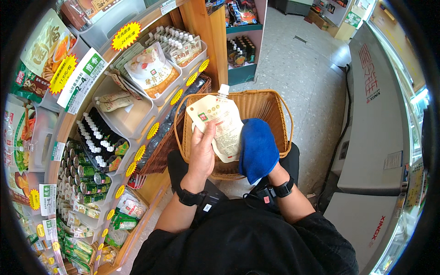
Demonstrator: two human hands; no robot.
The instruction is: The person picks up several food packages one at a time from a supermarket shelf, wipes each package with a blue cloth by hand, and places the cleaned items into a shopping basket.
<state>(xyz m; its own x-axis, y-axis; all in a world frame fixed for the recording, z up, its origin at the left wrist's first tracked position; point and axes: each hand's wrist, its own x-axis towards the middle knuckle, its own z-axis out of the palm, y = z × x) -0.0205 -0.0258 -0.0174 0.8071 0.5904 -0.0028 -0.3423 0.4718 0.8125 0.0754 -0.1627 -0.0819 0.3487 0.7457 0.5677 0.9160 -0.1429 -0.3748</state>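
My left hand (203,147) grips the lower left edge of a cream spouted pouch (225,132) with a white screw cap, thumb across its printed face. A blue cloth (260,147) covers most of my right hand (275,170); its fingers are hidden beneath the cloth, which touches the pouch's right edge. Both hands are over a wicker basket (264,99) with side handles, which is at my lap. Each wrist wears a black band.
Shelves on the left hold plastic bins (132,127) of pouches, cans (87,177) and packets. A grey freezer cabinet (374,120) stands on the right, with a black cable (347,113) beside it. A display rack (242,74) with bottles stands ahead.
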